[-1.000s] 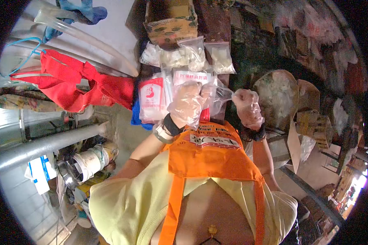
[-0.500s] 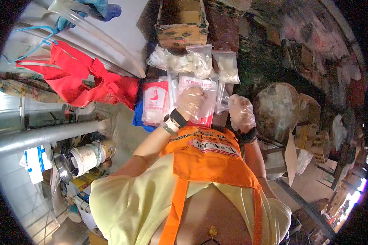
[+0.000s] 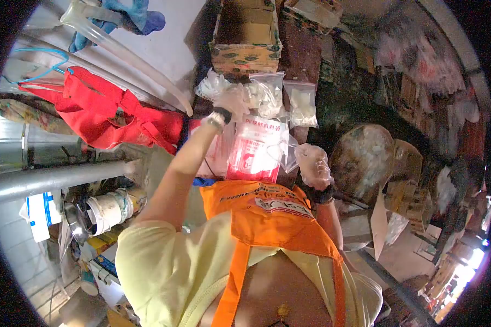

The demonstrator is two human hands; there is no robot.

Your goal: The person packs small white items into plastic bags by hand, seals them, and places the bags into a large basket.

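Note:
My left hand (image 3: 232, 101), in a clear plastic glove, reaches over the white contents between a crumpled clear bag (image 3: 210, 87) and a filled zip bag (image 3: 267, 95). Its fingertips are blurred among the white pieces, so their grip cannot be made out. My right hand (image 3: 313, 165), also gloved, is closed at the edge of a small clear zip bag (image 3: 285, 152). That bag lies partly across a red-and-white printed packet (image 3: 252, 150). Another filled zip bag (image 3: 301, 104) lies above my right hand. A second red printed packet (image 3: 215, 155) is partly hidden beneath my left forearm.
An open cardboard box (image 3: 245, 57) stands beyond the bags. Red cloth (image 3: 123, 114) hangs at the left, near a pale tube (image 3: 131, 57) and blue gloves (image 3: 139, 16). A round pale-topped object (image 3: 364, 155) stands to the right.
My left hand has moved forward from the printed packet to the white contents. My right hand has shifted slightly down and left, and the clear bag beside it now lies over the packet.

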